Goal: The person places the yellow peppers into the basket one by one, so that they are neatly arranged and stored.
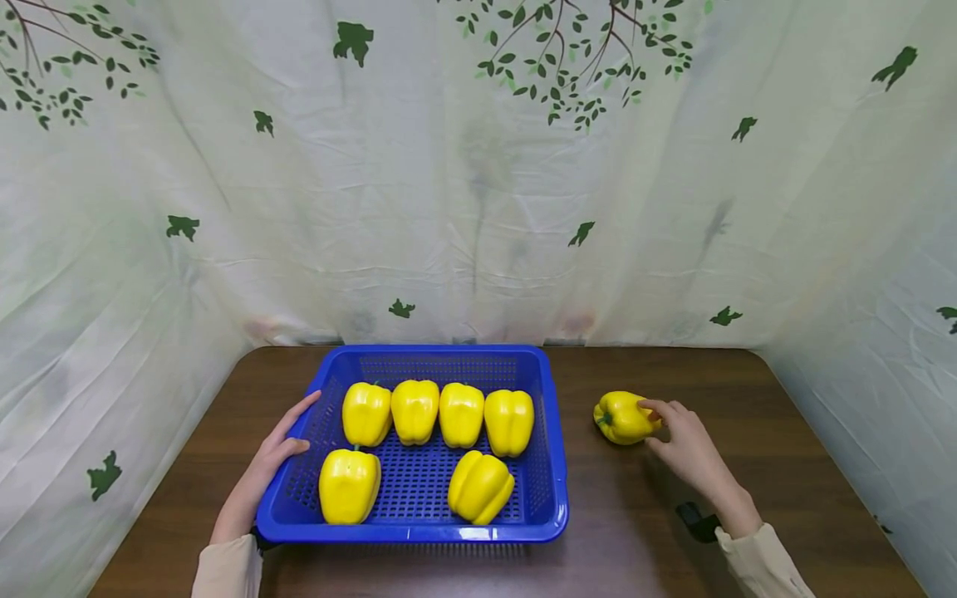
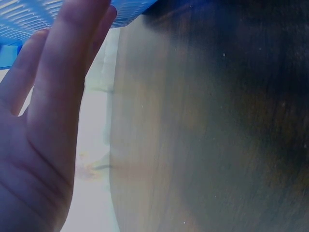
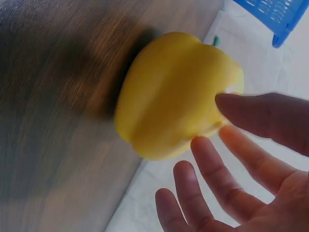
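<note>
A blue plastic basket (image 1: 419, 534) holds several yellow bell peppers (image 1: 414, 411), most in a back row and the others near the front. My left hand (image 1: 262, 469) rests at the basket's left rim with its fingers extended; in the left wrist view the fingers (image 2: 67, 63) reach up to the slotted wall. To the basket's right, a single yellow bell pepper (image 1: 622, 417) lies on its side on the table, its green stem pointing left. My right hand (image 1: 691, 448) is at its right end, thumb and fingertips close around it. In the right wrist view the fingers (image 3: 212, 169) are spread and fairly straight.
A brown wooden table (image 1: 613, 531) carries everything. Pale cloth (image 1: 478, 208) printed with green leaves and branches hangs behind it and along both sides. A black wrist device (image 1: 699, 522) sits by the right wrist.
</note>
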{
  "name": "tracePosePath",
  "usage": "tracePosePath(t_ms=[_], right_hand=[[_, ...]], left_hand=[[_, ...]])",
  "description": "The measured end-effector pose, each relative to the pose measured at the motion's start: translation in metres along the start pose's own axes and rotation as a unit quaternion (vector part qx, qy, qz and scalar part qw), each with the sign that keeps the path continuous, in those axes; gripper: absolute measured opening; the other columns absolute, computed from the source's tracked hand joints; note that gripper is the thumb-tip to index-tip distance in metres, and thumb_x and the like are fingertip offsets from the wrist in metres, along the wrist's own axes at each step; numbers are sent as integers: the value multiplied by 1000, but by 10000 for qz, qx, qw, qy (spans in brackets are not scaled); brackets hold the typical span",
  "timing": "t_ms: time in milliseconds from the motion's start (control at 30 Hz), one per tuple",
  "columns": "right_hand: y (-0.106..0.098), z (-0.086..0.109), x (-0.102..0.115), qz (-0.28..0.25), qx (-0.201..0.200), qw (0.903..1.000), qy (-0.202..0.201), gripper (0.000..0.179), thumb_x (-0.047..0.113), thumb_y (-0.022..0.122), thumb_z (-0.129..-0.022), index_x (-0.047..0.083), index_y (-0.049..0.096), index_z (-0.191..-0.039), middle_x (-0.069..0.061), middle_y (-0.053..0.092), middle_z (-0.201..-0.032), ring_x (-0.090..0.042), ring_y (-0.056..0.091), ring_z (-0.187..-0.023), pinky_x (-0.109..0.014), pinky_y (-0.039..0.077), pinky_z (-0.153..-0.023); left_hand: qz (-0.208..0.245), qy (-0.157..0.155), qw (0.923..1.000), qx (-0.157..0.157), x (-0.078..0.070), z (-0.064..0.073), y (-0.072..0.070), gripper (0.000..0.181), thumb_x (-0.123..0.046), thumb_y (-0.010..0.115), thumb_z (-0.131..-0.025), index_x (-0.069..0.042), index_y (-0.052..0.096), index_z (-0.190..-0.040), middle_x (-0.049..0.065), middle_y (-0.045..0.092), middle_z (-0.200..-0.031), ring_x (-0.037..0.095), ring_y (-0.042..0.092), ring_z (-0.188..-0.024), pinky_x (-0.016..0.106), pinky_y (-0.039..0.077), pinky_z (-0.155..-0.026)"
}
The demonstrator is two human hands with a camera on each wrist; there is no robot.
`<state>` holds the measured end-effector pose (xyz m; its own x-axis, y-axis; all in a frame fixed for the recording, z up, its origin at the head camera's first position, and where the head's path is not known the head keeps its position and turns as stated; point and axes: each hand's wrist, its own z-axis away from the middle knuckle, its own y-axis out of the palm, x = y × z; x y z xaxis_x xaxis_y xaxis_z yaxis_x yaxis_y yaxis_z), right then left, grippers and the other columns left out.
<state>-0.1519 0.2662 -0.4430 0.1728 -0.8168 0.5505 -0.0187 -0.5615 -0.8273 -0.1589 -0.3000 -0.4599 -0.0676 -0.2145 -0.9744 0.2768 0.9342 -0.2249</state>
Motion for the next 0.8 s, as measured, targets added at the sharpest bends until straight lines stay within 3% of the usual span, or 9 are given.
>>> tracePosePath(t_ms=[100, 300, 500, 667, 800], right_hand=[[1, 2, 2, 57, 3, 9999, 101, 39, -1, 72, -79, -5, 62, -116, -21, 52, -106, -39, 47, -95, -52, 40, -78], [2, 4, 5, -168, -38, 9998, -49, 28, 1, 71, -80, -2, 64, -107, -32, 38, -136, -52, 35, -119, -62, 35, -90], [5, 7, 8, -360, 38, 9993, -58, 28, 1, 70, -82, -1, 63, -109, -29, 48, -127, -45, 49, -111, -58, 40, -90], [9, 7, 7, -485, 28, 9988, -11, 44, 1, 71, -81, 0, 56, -122, -26, 44, -122, -41, 53, -101, -54, 46, -82], [12, 3, 1, -578, 93, 9982, -133, 68, -4, 73, -76, 3, 44, -137, -30, 31, -132, -48, 42, -113, -60, 42, -85]], left_hand=[[-72, 86, 9999, 8, 1, 0, 0, 59, -10, 34, -99, -21, 18, -154, 20, 11, -154, 7, 37, -119, 21, 40, -88], [-29, 30, 10000, 12, 0, 0, -1, 58, -11, 35, -99, -22, 18, -154, 19, 10, -154, 7, 36, -120, 20, 40, -89], [-84, -52, 10000, -15, -1, 1, 0, 58, -12, 35, -99, -22, 18, -154, 20, 9, -155, 10, 35, -120, 21, 40, -89], [-99, -167, 9998, -57, -3, 1, 0, 59, -13, 36, -99, -25, 19, -154, 19, 9, -155, 16, 35, -122, 22, 41, -88], [-98, -141, 9998, -39, -1, 1, -1, 59, -13, 36, -99, -24, 18, -154, 19, 9, -155, 18, 34, -122, 23, 41, -88]])
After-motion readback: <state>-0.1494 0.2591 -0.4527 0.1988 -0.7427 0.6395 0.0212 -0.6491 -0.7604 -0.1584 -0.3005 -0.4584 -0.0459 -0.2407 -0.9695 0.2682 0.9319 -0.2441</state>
